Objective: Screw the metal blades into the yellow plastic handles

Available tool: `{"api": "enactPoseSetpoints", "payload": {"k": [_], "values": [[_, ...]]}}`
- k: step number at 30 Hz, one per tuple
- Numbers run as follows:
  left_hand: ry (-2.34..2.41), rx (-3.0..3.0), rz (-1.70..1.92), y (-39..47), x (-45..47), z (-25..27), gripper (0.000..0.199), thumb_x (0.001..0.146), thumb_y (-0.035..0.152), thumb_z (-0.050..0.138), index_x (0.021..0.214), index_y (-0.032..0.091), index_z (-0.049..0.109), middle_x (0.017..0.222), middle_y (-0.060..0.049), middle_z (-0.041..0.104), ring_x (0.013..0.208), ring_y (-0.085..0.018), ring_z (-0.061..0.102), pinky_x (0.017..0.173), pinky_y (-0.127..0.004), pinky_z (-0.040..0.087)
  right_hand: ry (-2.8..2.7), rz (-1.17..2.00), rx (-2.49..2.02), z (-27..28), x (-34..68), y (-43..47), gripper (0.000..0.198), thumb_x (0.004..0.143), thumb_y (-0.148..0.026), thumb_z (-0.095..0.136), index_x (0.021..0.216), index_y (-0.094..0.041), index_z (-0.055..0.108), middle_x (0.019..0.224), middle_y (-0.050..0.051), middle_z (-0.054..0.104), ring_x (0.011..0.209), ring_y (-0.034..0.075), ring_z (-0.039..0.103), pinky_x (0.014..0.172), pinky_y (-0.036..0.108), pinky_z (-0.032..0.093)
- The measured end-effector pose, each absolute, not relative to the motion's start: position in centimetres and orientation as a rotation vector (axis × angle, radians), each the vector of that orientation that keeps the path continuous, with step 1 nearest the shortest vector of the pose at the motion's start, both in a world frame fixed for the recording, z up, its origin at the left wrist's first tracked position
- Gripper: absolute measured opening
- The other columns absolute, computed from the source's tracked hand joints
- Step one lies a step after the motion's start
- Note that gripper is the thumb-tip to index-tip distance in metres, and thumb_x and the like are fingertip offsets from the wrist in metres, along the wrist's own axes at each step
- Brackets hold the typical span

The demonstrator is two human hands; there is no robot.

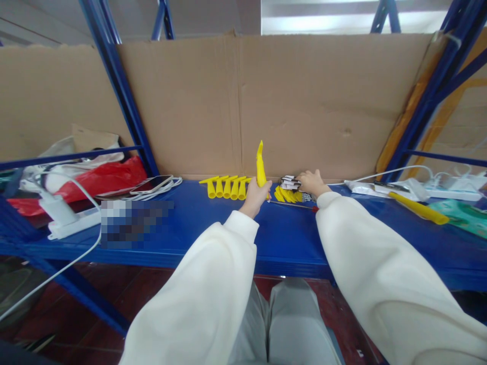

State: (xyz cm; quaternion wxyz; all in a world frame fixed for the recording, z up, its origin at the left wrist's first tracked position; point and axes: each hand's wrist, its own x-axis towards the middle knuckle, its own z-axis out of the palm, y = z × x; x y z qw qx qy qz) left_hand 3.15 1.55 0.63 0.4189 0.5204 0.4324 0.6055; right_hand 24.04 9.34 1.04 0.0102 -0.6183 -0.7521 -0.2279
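My left hand [255,196] is closed around the wide lower end of a yellow tapered plastic piece [261,165], its narrow bent tip pointing up. To the left, several similar yellow tapered pieces [227,187] lie side by side in a row on the blue shelf. My right hand [312,183] bends its fingers down at a pile of small black-and-white pieces [289,182]; its fingertips are partly hidden. Just below that pile lie small yellow flat pieces [288,195]. A thin metal rod with a red end [292,204], like a screwdriver, lies between my hands.
A cardboard sheet [304,101] stands along the shelf's back. On the left are a white power strip [76,223], a red bag [104,180] and a coiled white cable [162,186]. On the right lie a yellow tube [418,208], a green packet [462,215] and cables. Blue posts [122,91] frame the shelf.
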Motion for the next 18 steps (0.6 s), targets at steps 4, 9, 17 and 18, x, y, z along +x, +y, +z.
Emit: {"api": "enactPoseSetpoints", "payload": {"k": [4,9,17,18], "values": [[1.090,1.324,1.519,1.7,3.1,0.4,0.025,0.088,0.007,0.061,0.080,0.021,0.042,0.053,0.012,0.047,0.035,-0.004,0.045,0.042,-0.017,0.035,-2.279,-0.804,-1.941,0.9,23.8,9.3,0.033,0.091,-0.019,0.051,0.118,-0.020,0.070,0.124,0.015,0.067,0.116,0.030,0.054,0.100,0.050,0.032],[1.107,1.312,1.504,1.7,3.1,0.4,0.026,0.088,0.007,0.061,0.080,0.021,0.041,0.053,0.012,0.047,0.035,-0.005,0.045,0.042,-0.017,0.036,-2.173,-0.835,-1.983,0.8,23.4,9.3,0.033,0.091,-0.023,0.051,0.118,-0.017,0.070,0.121,0.018,0.066,0.114,0.032,0.052,0.098,0.050,0.034],[1.117,1.288,1.501,1.6,3.2,0.6,0.026,0.088,0.008,0.062,0.080,0.021,0.041,0.052,0.012,0.047,0.034,-0.004,0.045,0.041,-0.016,0.035,-2.090,-0.858,-2.039,0.3,22.0,9.0,0.042,0.089,-0.013,0.041,0.123,-0.016,0.066,0.123,0.020,0.064,0.115,0.032,0.051,0.100,0.054,0.034],[1.116,1.285,1.501,1.6,3.2,0.6,0.026,0.088,0.008,0.062,0.080,0.021,0.042,0.052,0.012,0.047,0.034,-0.004,0.044,0.041,-0.016,0.034,-2.086,-0.855,-2.034,0.3,21.9,8.9,0.043,0.089,-0.013,0.041,0.124,-0.015,0.065,0.123,0.020,0.063,0.115,0.033,0.051,0.100,0.055,0.034]]}}
